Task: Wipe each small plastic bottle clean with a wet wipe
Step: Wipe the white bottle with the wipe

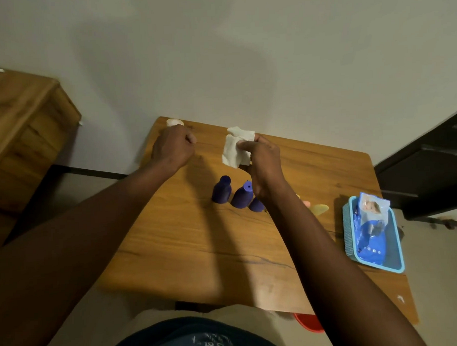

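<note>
The right hand [263, 166] pinches a crumpled white wet wipe [237, 146] at mid-frame, the left hand [172, 149] beside it curls around a pale bottle [175, 122] whose end pokes up-frame, and three dark blue bottles [221, 190] stand upright, caps up, on the tabletop [199, 246] just below.

Three small dark-blue plastic bottles [242, 197] stand in a tight row on the tabletop [199, 251] at frame centre, the rightmost partly hidden. Just above them, a crumpled white wet wipe [234, 149] hangs pinched in the right hand [263, 161].
</note>
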A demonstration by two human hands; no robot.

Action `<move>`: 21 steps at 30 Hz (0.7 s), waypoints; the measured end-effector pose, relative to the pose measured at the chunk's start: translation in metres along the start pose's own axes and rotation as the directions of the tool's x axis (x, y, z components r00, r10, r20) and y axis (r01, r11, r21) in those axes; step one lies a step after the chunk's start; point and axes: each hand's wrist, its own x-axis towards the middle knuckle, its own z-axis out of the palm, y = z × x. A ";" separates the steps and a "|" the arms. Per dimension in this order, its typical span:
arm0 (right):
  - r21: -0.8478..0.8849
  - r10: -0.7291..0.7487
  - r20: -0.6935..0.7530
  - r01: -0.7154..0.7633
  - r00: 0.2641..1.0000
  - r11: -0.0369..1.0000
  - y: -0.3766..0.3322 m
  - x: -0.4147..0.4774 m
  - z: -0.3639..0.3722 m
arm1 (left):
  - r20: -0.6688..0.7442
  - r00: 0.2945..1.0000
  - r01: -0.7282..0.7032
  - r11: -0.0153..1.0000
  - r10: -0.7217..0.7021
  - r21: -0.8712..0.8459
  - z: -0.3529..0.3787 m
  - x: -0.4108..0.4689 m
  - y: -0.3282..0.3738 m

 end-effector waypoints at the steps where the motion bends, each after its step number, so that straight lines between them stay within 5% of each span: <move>1: 0.006 0.023 0.015 -0.023 1.000 1.000 -0.001 0.004 0.006 | -0.021 1.000 -0.005 1.000 0.005 0.000 -0.005 0.006 -0.004; 11: -0.023 0.119 0.050 -0.118 0.992 0.993 0.008 0.053 0.068 | -0.028 0.999 0.043 0.999 -0.043 0.018 -0.024 0.075 -0.059; 21: -0.163 0.168 -0.026 -0.170 0.985 0.972 0.042 0.085 0.106 | 0.182 0.983 -0.039 0.993 0.018 0.114 0.001 0.131 -0.097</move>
